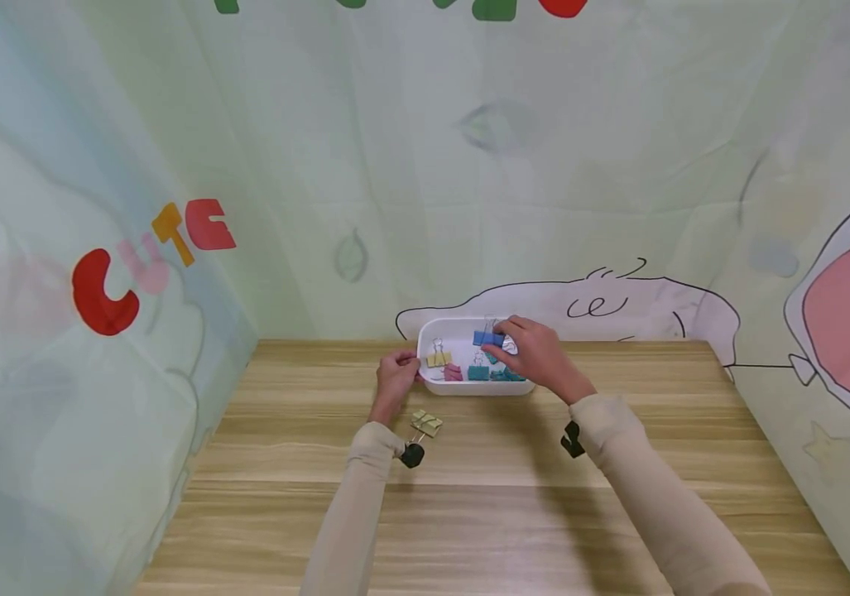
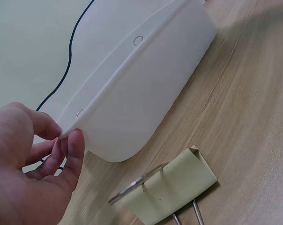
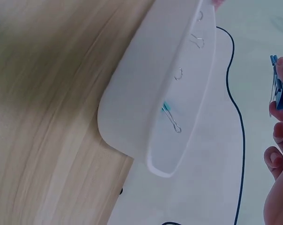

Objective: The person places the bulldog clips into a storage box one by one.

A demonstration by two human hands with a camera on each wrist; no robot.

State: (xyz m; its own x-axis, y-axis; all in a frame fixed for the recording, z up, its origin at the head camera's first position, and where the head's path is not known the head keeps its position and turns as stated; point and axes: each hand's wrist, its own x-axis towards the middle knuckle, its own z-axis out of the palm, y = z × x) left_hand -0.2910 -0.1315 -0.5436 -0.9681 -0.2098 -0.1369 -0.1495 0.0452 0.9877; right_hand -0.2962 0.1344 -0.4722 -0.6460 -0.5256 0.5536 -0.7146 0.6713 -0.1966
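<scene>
My left hand (image 1: pixel 396 381) pinches the rim at the left end of a white plastic bin (image 2: pixel 132 93), thumb and fingers on either side of the edge. Over the bin, my right hand (image 1: pixel 542 356) pinches a blue binder clip (image 1: pixel 486 338) between thumb and fingertips. In the right wrist view that blue clip (image 3: pixel 281 96) is held higher than the rim. Inside the bin lie a yellow binder clip (image 1: pixel 439 360), pink clips (image 1: pixel 453 373) and several teal clips (image 1: pixel 478 373). Another yellow binder clip (image 2: pixel 172 187) rests on the table just below my left hand.
The wooden table (image 1: pixel 305 480) ends at a printed cloth backdrop (image 1: pixel 305 273) right behind the bin. More cloth hangs along both sides. Black wrist pieces (image 1: pixel 413 454) sit at the cuffs.
</scene>
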